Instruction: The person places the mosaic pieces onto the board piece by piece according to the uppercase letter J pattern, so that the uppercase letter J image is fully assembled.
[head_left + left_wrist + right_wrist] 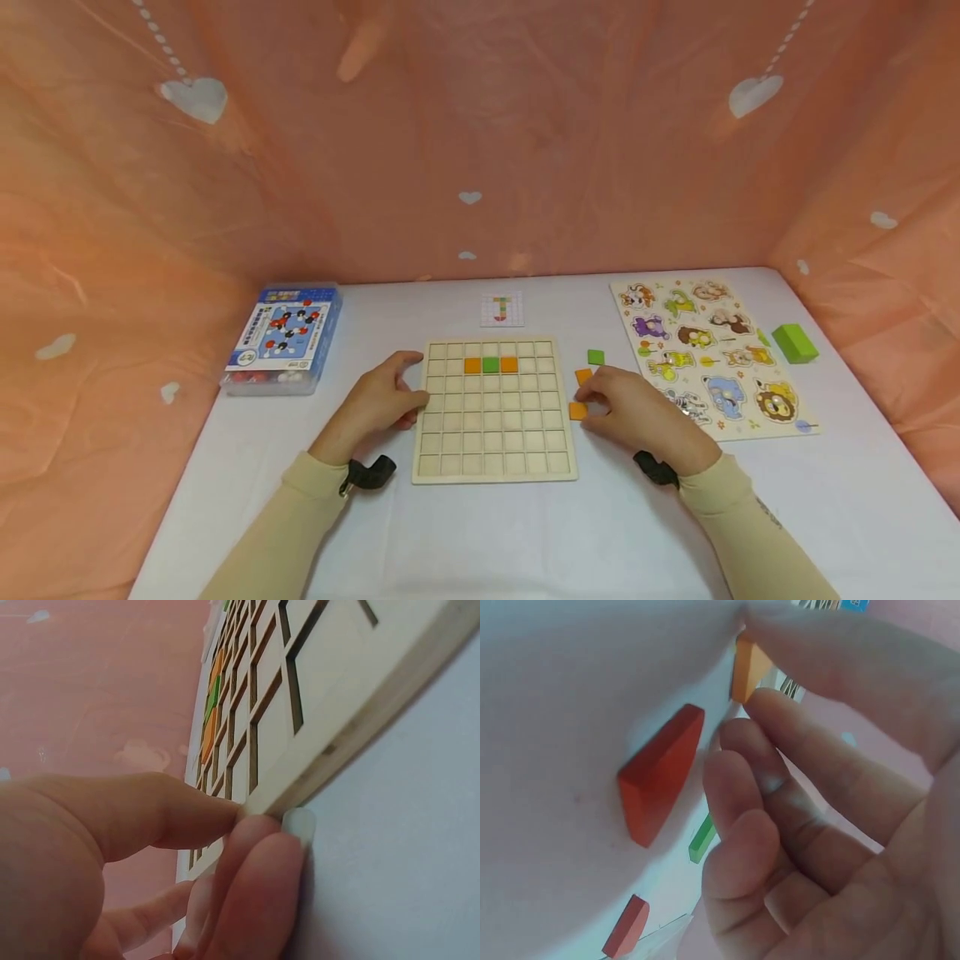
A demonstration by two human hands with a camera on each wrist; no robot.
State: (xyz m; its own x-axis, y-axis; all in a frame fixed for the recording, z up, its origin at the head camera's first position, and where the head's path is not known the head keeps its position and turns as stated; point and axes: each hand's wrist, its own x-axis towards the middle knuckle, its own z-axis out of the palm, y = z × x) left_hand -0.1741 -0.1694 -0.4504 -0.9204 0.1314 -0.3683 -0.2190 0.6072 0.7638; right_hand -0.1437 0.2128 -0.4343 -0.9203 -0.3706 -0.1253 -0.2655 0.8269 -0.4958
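Note:
A wooden grid board (491, 479) lies flat at the centre, with an orange, a green (491, 365) and an orange tile side by side in its second row. My left hand (380, 398) grips the board's left edge; the left wrist view has thumb and fingertips pinching the rim. Right of the board, my right hand (633, 408) pinches an orange square tile (577, 411) between thumb and index finger, its other fingers curled. Loose by that hand are another orange tile (583, 377) and a green tile (596, 357). Red pieces (660, 776) show beneath it in the right wrist view, hidden from the head view.
Behind the board lies a small card (502, 309) with a coloured grid pattern. To the left is a clear box (281, 337) with a molecule picture. An animal puzzle board (712, 358) and a green block (795, 343) are on the right. Orange cloth walls surround the table.

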